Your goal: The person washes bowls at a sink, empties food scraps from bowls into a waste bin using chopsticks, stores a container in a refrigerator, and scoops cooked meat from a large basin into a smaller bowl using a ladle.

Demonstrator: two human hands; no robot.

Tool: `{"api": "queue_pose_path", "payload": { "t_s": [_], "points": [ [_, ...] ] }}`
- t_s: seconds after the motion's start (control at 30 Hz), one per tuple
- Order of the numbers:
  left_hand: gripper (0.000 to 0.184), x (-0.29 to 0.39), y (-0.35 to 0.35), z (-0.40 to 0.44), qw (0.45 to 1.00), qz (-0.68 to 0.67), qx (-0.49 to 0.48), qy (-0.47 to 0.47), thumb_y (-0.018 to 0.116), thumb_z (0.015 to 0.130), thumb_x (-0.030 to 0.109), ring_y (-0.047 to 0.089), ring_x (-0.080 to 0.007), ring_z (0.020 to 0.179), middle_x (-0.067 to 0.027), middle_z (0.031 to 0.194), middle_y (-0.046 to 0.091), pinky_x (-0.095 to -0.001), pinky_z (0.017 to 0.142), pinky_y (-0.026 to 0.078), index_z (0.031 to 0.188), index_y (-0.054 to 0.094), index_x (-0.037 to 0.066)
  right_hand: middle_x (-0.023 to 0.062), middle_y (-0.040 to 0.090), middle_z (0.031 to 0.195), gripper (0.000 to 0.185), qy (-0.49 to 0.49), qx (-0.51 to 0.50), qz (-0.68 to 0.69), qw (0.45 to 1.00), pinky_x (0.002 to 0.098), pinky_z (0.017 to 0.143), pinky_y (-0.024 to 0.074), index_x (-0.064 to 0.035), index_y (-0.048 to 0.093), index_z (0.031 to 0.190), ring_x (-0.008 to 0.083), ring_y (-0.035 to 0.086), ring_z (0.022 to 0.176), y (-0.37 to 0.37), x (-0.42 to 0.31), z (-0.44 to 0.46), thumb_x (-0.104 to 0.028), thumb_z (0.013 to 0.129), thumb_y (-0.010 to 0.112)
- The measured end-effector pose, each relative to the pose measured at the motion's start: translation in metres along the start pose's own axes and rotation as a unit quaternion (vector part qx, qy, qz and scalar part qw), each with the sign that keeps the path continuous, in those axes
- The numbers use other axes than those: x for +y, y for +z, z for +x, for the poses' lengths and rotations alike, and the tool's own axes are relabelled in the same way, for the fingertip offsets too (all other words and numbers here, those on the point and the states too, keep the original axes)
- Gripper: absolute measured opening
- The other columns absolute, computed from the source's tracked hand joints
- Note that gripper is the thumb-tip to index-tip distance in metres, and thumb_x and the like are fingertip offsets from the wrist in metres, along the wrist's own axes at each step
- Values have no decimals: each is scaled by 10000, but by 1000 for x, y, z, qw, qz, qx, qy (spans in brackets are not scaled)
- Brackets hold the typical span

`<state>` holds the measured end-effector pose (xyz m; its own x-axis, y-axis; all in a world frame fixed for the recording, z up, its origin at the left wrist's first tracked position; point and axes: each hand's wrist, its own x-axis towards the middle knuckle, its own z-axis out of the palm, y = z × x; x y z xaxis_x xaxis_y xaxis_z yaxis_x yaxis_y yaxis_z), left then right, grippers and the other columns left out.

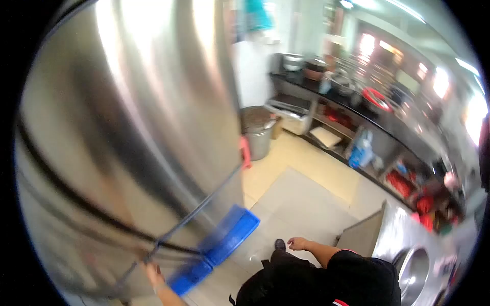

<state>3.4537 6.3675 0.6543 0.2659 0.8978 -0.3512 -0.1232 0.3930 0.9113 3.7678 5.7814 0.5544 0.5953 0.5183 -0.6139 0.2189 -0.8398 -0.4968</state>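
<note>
A large stainless steel cabinet (143,117), blurred, fills the left side of the view. My left hand (152,273) is raised against its lower part, at the end of a thin grey bar or edge (196,209). Blur hides its fingers, so whether they grip that edge is unclear. My right hand (297,244) hangs beside my body above the floor, its fingers loosely bent and apart, with nothing visible in them. Two blue plastic crates (232,234) sit on the floor by the cabinet's base, nearest my left hand.
A grey bin (259,137) stands beyond the cabinet, with a pink object (245,152) beside it. Along the far wall runs a dark counter (352,109) bearing pots and a red-rimmed basin (376,99). At right is a steel table (395,232) with a metal bowl (414,275).
</note>
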Motion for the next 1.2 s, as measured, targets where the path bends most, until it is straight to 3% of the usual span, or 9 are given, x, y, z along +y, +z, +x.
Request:
{"api": "queue_pose_path", "payload": {
  "t_s": [0.03,0.23,0.4,0.5,0.63,0.93,1.07,1.17,1.2],
  "points": [
    [588,1,11,-8,997,-25,68,-15,543,890,156,567,-184,920,-52,1048,564,-300,799,457,1430,311,118,148,691,914,366,-35,0,2,999,425,759,508,-98,659,1060,318,653,846,0,19,-4,-310,766,602],
    [529,-43,249,-85,972,198,-8,124,544,896,195,569,-193,939,-61,1061,576,-322,819,454,1384,360,106,163,626,1162,406,113,44,46,992,434,909,461,-85,623,1170,335,580,1078,-51,145,-24,-281,818,568],
    [485,-106,433,-143,929,297,-164,146,544,901,227,570,-201,954,-68,1072,586,-339,836,451,1346,400,96,147,664,1079,410,231,181,241,925,390,832,512,-72,629,1150,284,652,920,-104,273,-15,-236,775,593],
    [463,-146,545,-174,899,332,-242,151,545,904,246,570,-206,964,-73,1078,591,-350,847,450,1323,425,90,146,663,1065,387,244,300,248,888,374,788,528,-51,625,1142,242,663,881,-175,327,-20,-213,791,593],
    [438,-198,673,-208,851,376,-335,150,545,908,272,571,-213,976,-78,1087,599,-364,860,448,1292,458,82,92,661,949,365,219,358,508,752,316,712,531,-29,598,1165,174,645,805,-253,343,-25,-192,839,584],
    [407,-341,902,-274,731,464,-487,118,546,917,331,573,-227,1004,-92,1106,617,-396,891,443,1224,531,64,73,649,973,360,135,425,586,676,296,700,523,-48,572,1197,139,629,826,-347,477,-63,-205,873,580],
    [406,-403,1000,-312,647,491,-576,94,547,921,357,574,-234,1017,-97,1115,625,-410,905,441,1193,564,56,83,663,910,299,360,611,504,493,290,693,521,-10,608,1117,157,634,775,-332,573,-107,-143,849,597],
    [411,-477,1105,-366,549,455,-700,45,547,924,376,575,-239,1026,-102,1121,631,-421,915,440,1171,588,50,84,663,897,270,347,658,572,345,282,670,512,2,611,1095,151,633,777,-350,591,-159,-112,851,595],
    [327,-520,1155,-415,535,465,-702,-71,558,899,244,564,-192,877,-62,986,588,-342,761,449,1172,534,66,84,663,897,270,356,659,582,316,282,670,512,2,611,1095,151,633,777,-351,591,-168,-112,851,595]
  ]
}}
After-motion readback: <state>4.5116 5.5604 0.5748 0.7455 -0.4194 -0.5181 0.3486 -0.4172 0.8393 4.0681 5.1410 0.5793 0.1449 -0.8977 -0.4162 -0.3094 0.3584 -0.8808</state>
